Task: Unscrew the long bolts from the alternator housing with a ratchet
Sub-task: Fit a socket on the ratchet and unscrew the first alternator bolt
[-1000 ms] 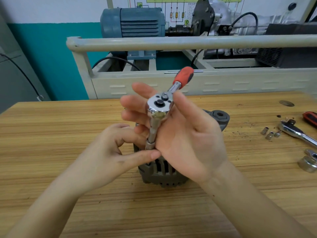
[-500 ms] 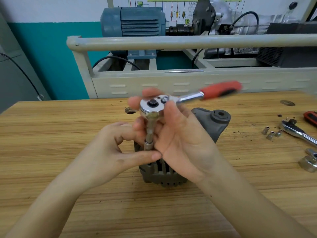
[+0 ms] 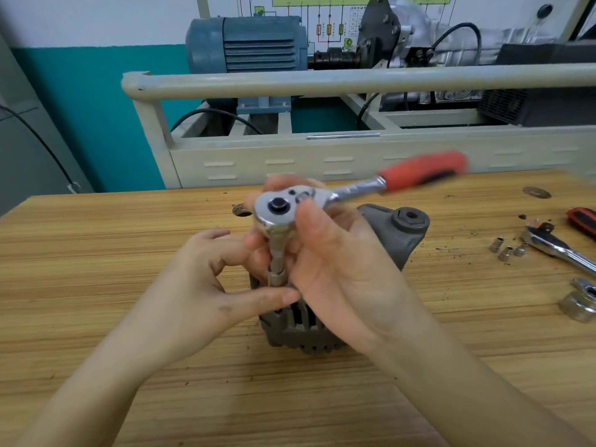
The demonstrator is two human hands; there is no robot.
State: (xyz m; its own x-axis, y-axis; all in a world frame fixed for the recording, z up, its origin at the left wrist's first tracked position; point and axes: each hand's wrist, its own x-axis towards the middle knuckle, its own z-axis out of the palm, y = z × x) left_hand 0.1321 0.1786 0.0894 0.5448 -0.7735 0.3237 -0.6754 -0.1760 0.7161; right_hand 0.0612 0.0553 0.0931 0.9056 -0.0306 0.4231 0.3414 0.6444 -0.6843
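- The ratchet point(image 3: 283, 211) handle is swinging further right than a second ago, blurred.
- The right hand point(image 3: 335, 269) is curling round the ratchet head, thumb pressing on it.
- The left hand point(image 3: 206, 279) is pinching the socket point(image 3: 276, 279) as before.
- The alternator point(image 3: 387, 240) is standing on the table point(image 3: 96, 253) under both hands.

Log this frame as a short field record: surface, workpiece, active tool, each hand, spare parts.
surface: wooden table
workpiece: alternator housing, standing on the table
active tool: ratchet, red handle pointing right and blurred, extension going down to the housing
right hand: right hand grips the ratchet head
left hand: left hand pinches the socket
spare parts: three small sockets, second ratchet, at right
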